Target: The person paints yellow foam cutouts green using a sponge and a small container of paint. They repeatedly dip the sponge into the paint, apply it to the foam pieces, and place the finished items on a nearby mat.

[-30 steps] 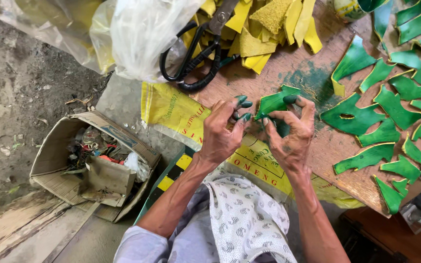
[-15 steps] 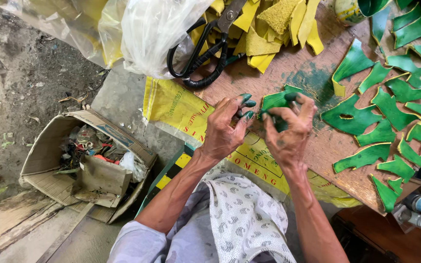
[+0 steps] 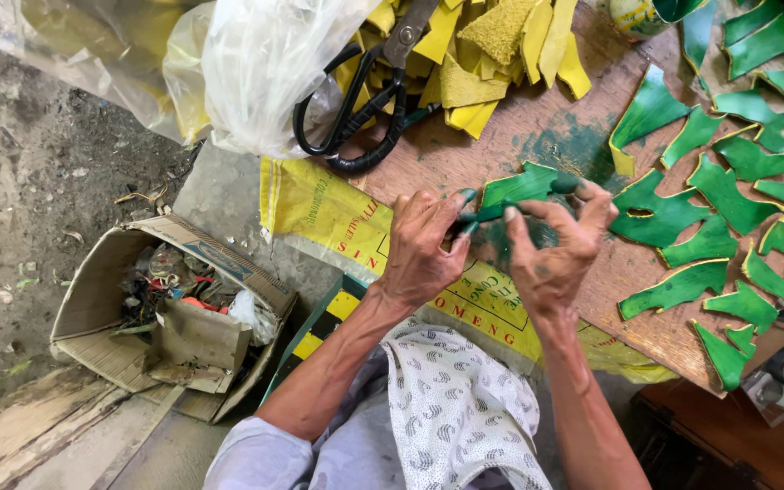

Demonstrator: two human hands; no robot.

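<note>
Grip: both hands pinch one green cut piece point(image 3: 526, 186) above the tabletop's near edge; left hand point(image 3: 421, 245) clamps its left end, right hand point(image 3: 555, 254) its right end, fingertips stained green.
Tabletop point(image 3: 492, 150): brown board smeared with green paint.
Clear plastic bag point(image 3: 265, 63): far left of the board.
Cardboard box point(image 3: 170, 313): on the ground, left, full of scraps.
Green pieces point(image 3: 728, 191): spread right of the hands.
Yellow pieces point(image 3: 492, 45): piled beyond.
Black scissors point(image 3: 365, 100): beside the bag.
</note>
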